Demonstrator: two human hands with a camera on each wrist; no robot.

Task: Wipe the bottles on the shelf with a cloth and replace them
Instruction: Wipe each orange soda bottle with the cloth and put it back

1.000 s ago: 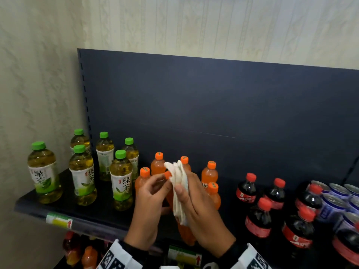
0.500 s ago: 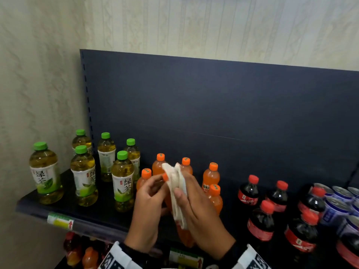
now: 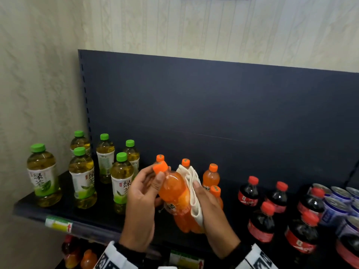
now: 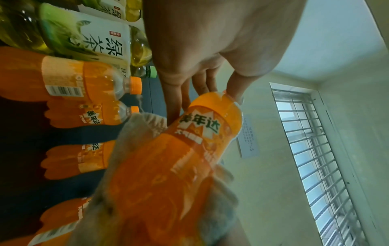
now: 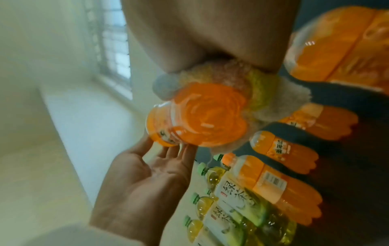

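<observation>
With the orange soda bottle [image 3: 175,193] pinched at its neck by the left hand [image 3: 141,202], the cloth [image 3: 191,187] clasped in the right hand [image 3: 211,208] is best kept wrapped round the body while the bottle is turned.

Pale panelled wall [image 3: 194,26], barred window [image 4: 311,149]

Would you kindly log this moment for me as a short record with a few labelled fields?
held bottle: orange soda bottle, off the shelf, tilted
left hand: grips the bottle's neck below the orange cap
right hand: presses the white cloth against the bottle's side
on shelf, left: green tea bottles, upright
on shelf, right: cola bottles, cans
task stage: wiping; bottle not yet replaced
</observation>
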